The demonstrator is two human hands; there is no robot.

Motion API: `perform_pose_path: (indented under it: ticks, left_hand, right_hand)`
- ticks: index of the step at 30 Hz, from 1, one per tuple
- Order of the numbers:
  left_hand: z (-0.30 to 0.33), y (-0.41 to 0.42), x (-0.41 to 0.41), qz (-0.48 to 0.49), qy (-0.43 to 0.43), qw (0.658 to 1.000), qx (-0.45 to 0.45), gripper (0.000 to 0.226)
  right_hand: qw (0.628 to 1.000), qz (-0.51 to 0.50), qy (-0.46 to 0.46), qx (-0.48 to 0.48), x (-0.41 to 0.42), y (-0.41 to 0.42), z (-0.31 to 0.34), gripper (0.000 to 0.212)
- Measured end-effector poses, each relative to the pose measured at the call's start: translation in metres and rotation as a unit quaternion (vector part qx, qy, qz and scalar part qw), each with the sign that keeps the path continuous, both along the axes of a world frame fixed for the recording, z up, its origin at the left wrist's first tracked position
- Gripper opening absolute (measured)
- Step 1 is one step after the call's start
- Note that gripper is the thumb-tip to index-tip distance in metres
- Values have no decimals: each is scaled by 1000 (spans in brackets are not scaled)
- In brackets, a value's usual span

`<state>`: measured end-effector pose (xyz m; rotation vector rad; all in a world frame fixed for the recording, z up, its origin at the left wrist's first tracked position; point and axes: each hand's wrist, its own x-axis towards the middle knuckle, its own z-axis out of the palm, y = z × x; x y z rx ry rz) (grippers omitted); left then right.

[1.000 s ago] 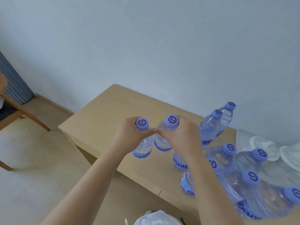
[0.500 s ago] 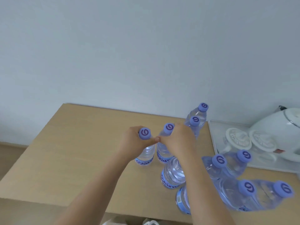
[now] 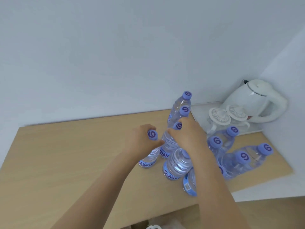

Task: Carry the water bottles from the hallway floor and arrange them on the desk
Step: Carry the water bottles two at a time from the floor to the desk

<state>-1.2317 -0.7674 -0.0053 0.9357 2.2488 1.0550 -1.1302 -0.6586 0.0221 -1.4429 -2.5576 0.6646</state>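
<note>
Several clear water bottles with purple caps stand on the light wooden desk (image 3: 66, 162). My left hand (image 3: 142, 141) grips the neck of the leftmost bottle (image 3: 149, 158), which stands upright on the desk. My right hand (image 3: 188, 134) grips the neck of the bottle beside it (image 3: 168, 144), also standing on the desk. A closer bottle (image 3: 176, 166) stands just under my right forearm, and another (image 3: 189, 182) is partly hidden by that arm. Two more (image 3: 179, 109) stand behind by the wall. A cluster (image 3: 237, 161) stands to the right.
A white kettle (image 3: 252, 101) and two upturned glass cups (image 3: 219, 116) sit on a white tray (image 3: 198, 109) in the desk's back right corner. White walls bound the desk behind and at right. The desk's front edge runs along the bottom, with white things below it.
The view has swung right and closer: the kettle and corner have come into sight and the floor and chair have left. Both hands stay on the same two bottle necks, now on the desk.
</note>
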Motion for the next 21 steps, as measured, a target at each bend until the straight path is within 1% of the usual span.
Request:
perform_pose_path:
  ticks: [1,3,5,8,10,14,17,21]
  left_hand:
    - [4,-1,-1,-5,9,1000,5,46]
    - [15,-3,-1,-16,37,999,25,48]
    - [27,-5,4,-30,64,996,45,47]
    - [41,-4,18,-90,101,989,54,45]
    - [49,1,30,-125,116,984,59,41]
    - [67,19,71,-161,120,973,116,36]
    - [74,32,116,-231,157,950,139,36]
    - [65,54,190,-313,205,923,94,35]
  right_hand:
    - [1000,-4,8,1,3,-6,1,27]
    - [999,-19,45,7,13,-20,2,23]
    - [997,-37,63,21,25,-33,5,28]
    - [993,-69,85,41,50,-49,12,36]
    - [988,-91,111,51,71,-56,18,36]
    - [966,-185,171,59,130,-57,29,32]
    - [954,-243,164,62,182,-55,30,31]
    - [948,-289,122,58,253,-50,21,34]
